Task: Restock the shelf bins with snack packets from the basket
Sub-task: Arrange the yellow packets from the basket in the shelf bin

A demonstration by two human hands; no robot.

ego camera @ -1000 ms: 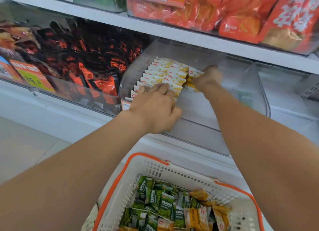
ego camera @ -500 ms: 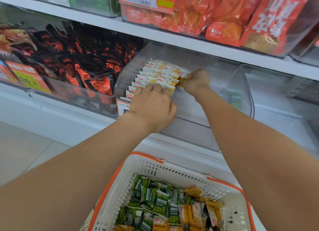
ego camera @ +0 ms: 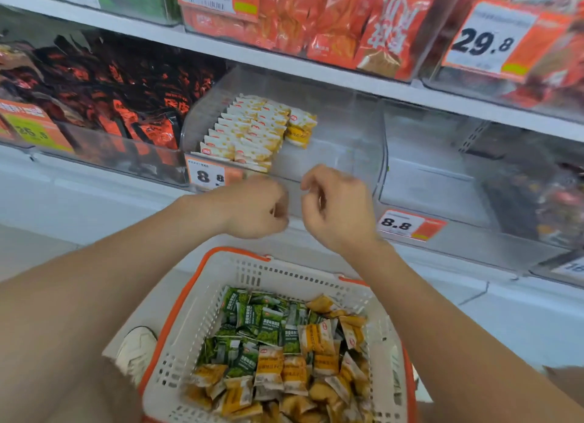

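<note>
A clear shelf bin (ego camera: 344, 157) holds two neat rows of white-and-yellow snack packets (ego camera: 246, 131) along its left side, with one more packet (ego camera: 301, 128) lying beside them. Below stands a white basket with an orange rim (ego camera: 196, 299), filled with green packets (ego camera: 259, 324) and yellow packets (ego camera: 284, 375). My left hand (ego camera: 252, 207) and my right hand (ego camera: 338, 204) hover side by side in front of the bin, above the basket. Both have curled fingers and hold nothing.
A bin of black-and-orange packets (ego camera: 120, 100) sits to the left, and a mostly bare clear bin (ego camera: 442, 176) to the right. Red packets (ego camera: 331, 21) fill the shelf above. Price tags (ego camera: 407, 225) hang on the bin fronts. A white shoe (ego camera: 136, 350) shows beside the basket.
Both hands have pulled back out of the bin and down toward the basket. My right hand has let go of the packet, which now lies beside the rows.
</note>
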